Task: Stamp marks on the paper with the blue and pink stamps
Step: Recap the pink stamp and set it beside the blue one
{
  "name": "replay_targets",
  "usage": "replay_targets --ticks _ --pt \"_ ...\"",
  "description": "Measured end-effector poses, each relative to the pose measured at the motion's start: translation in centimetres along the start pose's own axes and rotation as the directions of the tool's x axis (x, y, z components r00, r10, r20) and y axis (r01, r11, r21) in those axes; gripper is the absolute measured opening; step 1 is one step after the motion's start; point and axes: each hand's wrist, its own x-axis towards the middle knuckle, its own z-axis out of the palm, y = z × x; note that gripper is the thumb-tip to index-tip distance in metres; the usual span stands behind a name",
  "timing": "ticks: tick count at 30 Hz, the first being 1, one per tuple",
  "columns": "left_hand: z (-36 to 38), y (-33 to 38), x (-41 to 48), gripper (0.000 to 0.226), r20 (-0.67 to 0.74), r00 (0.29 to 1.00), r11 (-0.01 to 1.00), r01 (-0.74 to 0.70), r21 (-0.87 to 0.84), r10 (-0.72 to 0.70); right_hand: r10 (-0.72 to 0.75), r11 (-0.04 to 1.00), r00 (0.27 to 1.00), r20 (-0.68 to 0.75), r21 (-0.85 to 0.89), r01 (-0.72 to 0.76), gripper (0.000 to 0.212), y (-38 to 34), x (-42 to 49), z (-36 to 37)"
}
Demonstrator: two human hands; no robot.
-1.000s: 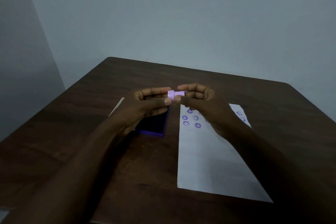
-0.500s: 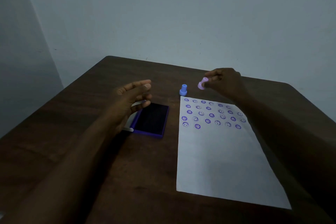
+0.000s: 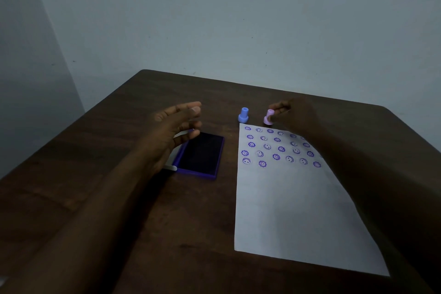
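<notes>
A dark brown wooden table (image 3: 167, 234) fills the lower part of the view, its far corners rounded. On it, left of centre, lies an open ink pad (image 3: 201, 154) with a purple frame and a near-black inked surface. A pale lid (image 3: 172, 166) shows at the pad's left side, mostly hidden. Behind the table rises a plain bluish-grey wall (image 3: 238, 19); a second wall meets it in a corner at the left. The light is dim.
</notes>
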Motion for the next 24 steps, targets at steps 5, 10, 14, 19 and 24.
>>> replay_targets --ticks 5,10,14,19,24 --pt "-0.1 0.0 0.0 0.036 -0.005 1.0 1.0 0.003 -0.011 -0.003 0.017 0.998 1.0 0.007 0.053 -0.017 0.013 0.3 -0.3 0.2" --pt "-0.3 -0.1 0.2 0.033 -0.005 1.0 1.0 0.005 -0.002 -0.005 -0.012 0.999 1.0 0.027 0.052 0.011 0.011 0.1 -0.7 0.3" --pt "-0.6 -0.2 0.4 0.019 -0.017 1.0 1.0 0.008 -0.003 -0.008 -0.012 1.0 0.999 0.034 0.02 0.011 0.012 0.1 -0.6 0.5" --pt "-0.8 0.1 0.2 0.027 -0.04 0.999 1.0 -0.022 0.003 0.022 0.065 0.994 0.997 -0.039 0.091 -0.061 0.039 -0.1 -1.1 0.3" --pt "-1.4 0.4 0.4 0.012 -0.124 0.991 0.992 -0.044 0.118 0.059 -0.083 0.997 0.993 -0.083 -0.004 0.083 0.057 -2.4 -3.6 -0.1"
